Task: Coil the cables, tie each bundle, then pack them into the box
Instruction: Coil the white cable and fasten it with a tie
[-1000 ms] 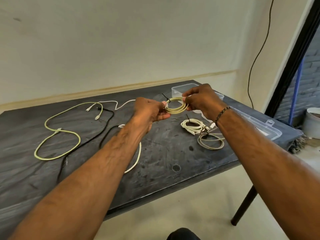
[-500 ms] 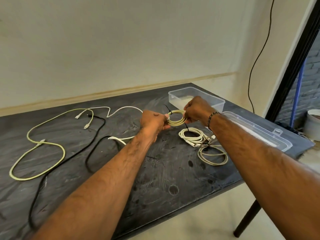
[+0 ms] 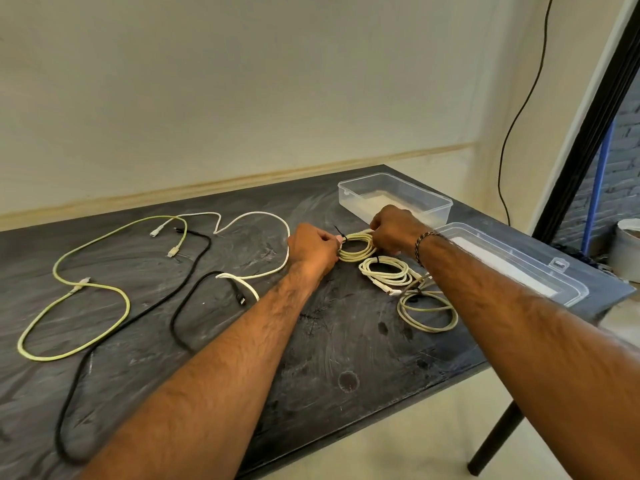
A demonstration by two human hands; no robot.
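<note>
Near the right end of the surface [image 3: 311, 358], your hands have lowered the yellow coil [image 3: 356, 245] from mid-air to rest beside two tied bundles [image 3: 384, 273]. Left hand [image 3: 313, 247] is closed, pinching the black tie [image 3: 338, 233]; right hand [image 3: 393, 228] grips the coil's far side. Tying is nearly complete; the box [image 3: 394, 199] remains unfilled

a plain cream wall [image 3: 242, 81] runs behind a dark, scuffed table [image 3: 346, 358], with a pale wooden strip [image 3: 242, 183] along its foot. a thin black wire [image 3: 519, 109] hangs down the wall near the right corner, beside a black door frame [image 3: 588, 133]. beyond the frame stand a grey brick wall [image 3: 627, 150], a blue pole [image 3: 596, 188] and a white bucket [image 3: 628, 251]; the floor [image 3: 398, 452] is pale.
</note>
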